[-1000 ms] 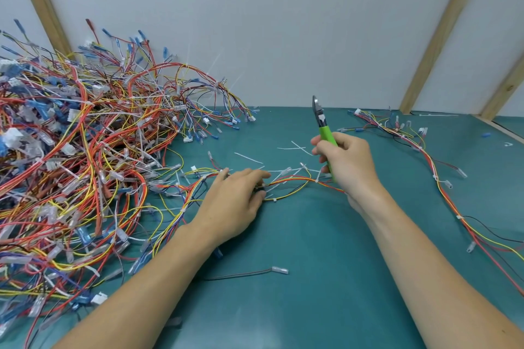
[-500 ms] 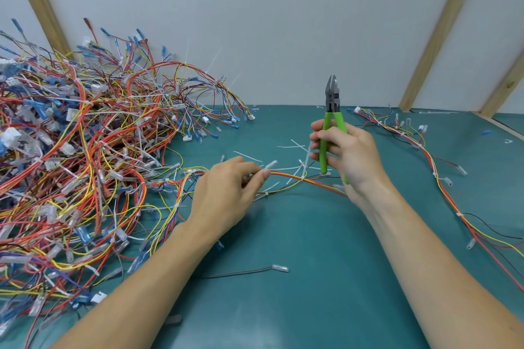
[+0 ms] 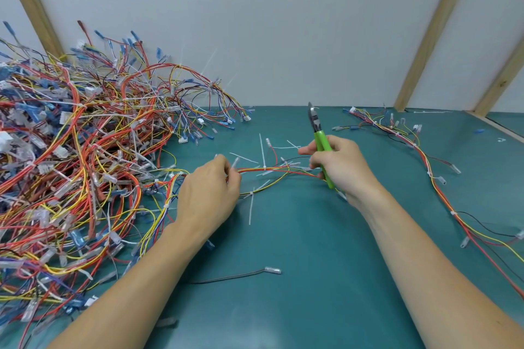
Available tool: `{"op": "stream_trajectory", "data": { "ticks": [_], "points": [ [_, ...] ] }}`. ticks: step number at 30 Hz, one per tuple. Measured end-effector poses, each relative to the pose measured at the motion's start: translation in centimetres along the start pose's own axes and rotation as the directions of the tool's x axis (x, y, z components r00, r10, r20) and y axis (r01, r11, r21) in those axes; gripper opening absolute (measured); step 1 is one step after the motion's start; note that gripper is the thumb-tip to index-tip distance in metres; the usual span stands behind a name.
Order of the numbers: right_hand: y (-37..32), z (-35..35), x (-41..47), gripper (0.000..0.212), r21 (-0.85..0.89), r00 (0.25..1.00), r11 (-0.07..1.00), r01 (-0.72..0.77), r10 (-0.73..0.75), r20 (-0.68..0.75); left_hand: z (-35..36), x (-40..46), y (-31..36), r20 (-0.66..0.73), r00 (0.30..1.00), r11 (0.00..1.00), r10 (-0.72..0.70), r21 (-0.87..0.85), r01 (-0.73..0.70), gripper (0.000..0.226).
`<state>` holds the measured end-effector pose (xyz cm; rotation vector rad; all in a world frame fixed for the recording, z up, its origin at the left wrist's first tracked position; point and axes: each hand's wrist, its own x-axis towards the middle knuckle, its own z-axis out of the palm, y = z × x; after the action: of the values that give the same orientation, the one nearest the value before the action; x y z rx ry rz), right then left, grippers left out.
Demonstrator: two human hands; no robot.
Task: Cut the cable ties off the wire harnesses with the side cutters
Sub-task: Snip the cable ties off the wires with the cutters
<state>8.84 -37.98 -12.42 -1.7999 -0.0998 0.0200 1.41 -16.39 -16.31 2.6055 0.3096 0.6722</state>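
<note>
A person's left hand (image 3: 208, 193) is pinching a harness (image 3: 272, 171) lying on the teal worktop (image 3: 297, 278), while the right hand (image 3: 337, 167) is gripping green cutters (image 3: 320, 144), tips pointing up and clear of the wires. A white tie (image 3: 251, 201) is sitting on the harness just beside the left hand. The wires look light and limp, so holding close beside the tie should be keeping it taut.

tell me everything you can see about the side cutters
The side cutters have bright green handles, plastic-looking, and a dark metal head with a shiny tip. The right hand grips the handles, holding the tool above the green mat, head pointing up and away, tilted slightly left. The jaws look closed and touch nothing.
</note>
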Motion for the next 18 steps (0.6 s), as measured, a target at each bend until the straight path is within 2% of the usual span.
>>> {"op": "stream_trajectory", "data": {
  "ticks": [2,4,7,9,12,18],
  "points": [
    [0.0,0.1,0.1,0.023,-0.008,1.0,1.0,0.009,-0.009,-0.022,0.1,-0.1,-0.1,0.054,0.999,0.999,0.003,0.033,-0.005,0.021],
    [-0.1,-0.3,0.4,0.022,0.056,0.995,0.998,0.018,-0.013,-0.099,0.1,-0.3,-0.3,0.104,0.994,0.996,0.028,0.077,-0.036,0.031],
    [-0.5,-1.5,0.9,0.015,0.191,0.981,0.982,0.005,0.032,-0.189,-0.1,-0.5,-0.3,0.213,0.965,0.979,0.152,0.104,-0.177,0.046],
    [-0.5,-1.7,0.9,0.011,0.2,0.98,0.98,-0.011,0.05,-0.193,-0.1,-0.5,-0.1,0.31,0.915,0.957,0.256,0.054,-0.286,0.058],
    [-0.3,-1.1,0.5,0.01,0.097,0.991,0.995,-0.025,0.037,-0.128,-0.2,-0.5,0.4,0.374,0.873,0.943,0.314,-0.014,-0.333,0.069],
    [-0.2,0.4,-0.6,0.015,-0.117,0.977,0.991,0.06,-0.034,0.209,-0.3,-0.6,0.6,0.336,0.887,0.94,0.316,0.012,-0.34,0.059]
  ]
}}
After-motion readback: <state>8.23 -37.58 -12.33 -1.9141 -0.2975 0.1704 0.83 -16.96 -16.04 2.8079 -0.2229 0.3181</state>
